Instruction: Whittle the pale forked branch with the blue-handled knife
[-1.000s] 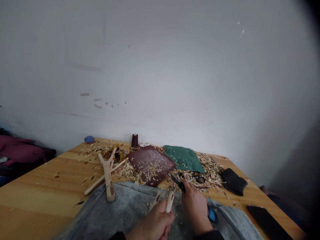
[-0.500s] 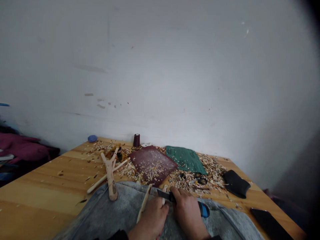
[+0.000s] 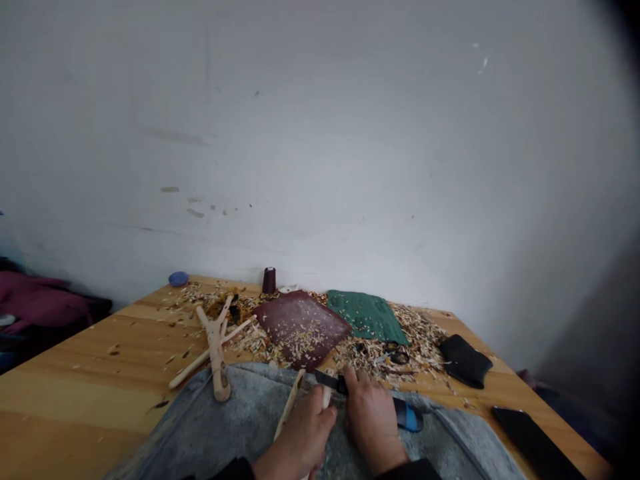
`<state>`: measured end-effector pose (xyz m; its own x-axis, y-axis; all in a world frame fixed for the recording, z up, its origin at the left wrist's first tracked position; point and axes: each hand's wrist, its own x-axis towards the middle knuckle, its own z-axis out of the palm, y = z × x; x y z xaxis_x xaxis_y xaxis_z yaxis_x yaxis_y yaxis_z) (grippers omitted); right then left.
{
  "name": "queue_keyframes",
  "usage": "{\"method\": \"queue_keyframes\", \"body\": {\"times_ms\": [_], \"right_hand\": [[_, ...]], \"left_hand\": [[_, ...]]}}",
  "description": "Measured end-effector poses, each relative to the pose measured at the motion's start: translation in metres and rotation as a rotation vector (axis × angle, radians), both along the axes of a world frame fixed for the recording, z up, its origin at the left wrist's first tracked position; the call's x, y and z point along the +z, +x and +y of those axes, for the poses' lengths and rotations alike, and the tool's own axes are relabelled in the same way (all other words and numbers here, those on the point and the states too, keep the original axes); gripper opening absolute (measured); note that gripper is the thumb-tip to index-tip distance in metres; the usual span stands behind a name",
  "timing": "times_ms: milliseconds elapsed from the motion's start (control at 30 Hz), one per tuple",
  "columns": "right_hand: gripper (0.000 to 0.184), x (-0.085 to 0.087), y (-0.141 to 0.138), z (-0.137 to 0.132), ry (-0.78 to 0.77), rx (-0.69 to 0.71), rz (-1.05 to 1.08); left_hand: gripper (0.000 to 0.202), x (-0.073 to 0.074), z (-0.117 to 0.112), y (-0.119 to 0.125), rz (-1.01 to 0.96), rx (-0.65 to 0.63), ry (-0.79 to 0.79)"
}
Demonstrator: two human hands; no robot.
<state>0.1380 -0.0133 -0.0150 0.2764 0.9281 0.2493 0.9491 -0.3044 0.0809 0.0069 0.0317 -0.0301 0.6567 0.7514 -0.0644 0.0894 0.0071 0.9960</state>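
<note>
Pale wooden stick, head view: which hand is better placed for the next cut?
Probably the right hand: it grips the blue-handled knife, blade beside the pale wooden stick. The left hand is closed around the stick, holding it.

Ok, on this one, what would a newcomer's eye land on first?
Probably the right hand at bottom centre, gripping a blue-handled knife, its blade close to a pale wooden stick held in the left hand. Beyond them, pale wood shavings lie scattered across the far side of the table, around a dark maroon mat and a green mat.
</note>
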Motion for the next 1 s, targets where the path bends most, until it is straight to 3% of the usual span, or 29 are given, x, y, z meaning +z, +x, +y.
{"method": "queue_keyframes", "body": {"times_ms": [133,200,300,367,533,767,900,1000], "right_hand": [[0.039,0.000,0.001,0.003,0.060,-0.010,-0.041],[0.036,0.003,0.012,0.003,0.083,-0.064,-0.021],[0.033,0.007,0.036,0.001,0.082,-0.272,0.053],[0.034,0.008,0.045,0.000,0.100,-0.294,0.071],[0.039,0.008,0.028,0.004,0.187,-0.058,0.188],[0.024,0.024,0.001,0.017,0.273,0.240,0.503],[0.019,0.025,-0.013,0.028,0.251,0.291,0.455],[0.023,0.020,-0.019,0.034,0.220,0.226,0.388]], "left_hand": [[0.011,0.013,-0.003,0.001,0.182,0.030,-0.083],[0.013,0.022,-0.006,-0.002,0.118,0.006,-0.193],[0.016,0.030,-0.007,-0.006,-0.030,-0.057,-0.347],[0.016,0.030,-0.006,-0.008,-0.061,-0.066,-0.373],[0.015,0.028,-0.003,-0.006,-0.008,-0.008,-0.317],[0.009,0.027,-0.004,-0.001,0.125,0.083,-0.158],[0.013,0.024,-0.002,0.001,0.165,0.125,-0.087],[0.015,0.024,-0.001,-0.001,0.186,0.099,-0.060]]}}
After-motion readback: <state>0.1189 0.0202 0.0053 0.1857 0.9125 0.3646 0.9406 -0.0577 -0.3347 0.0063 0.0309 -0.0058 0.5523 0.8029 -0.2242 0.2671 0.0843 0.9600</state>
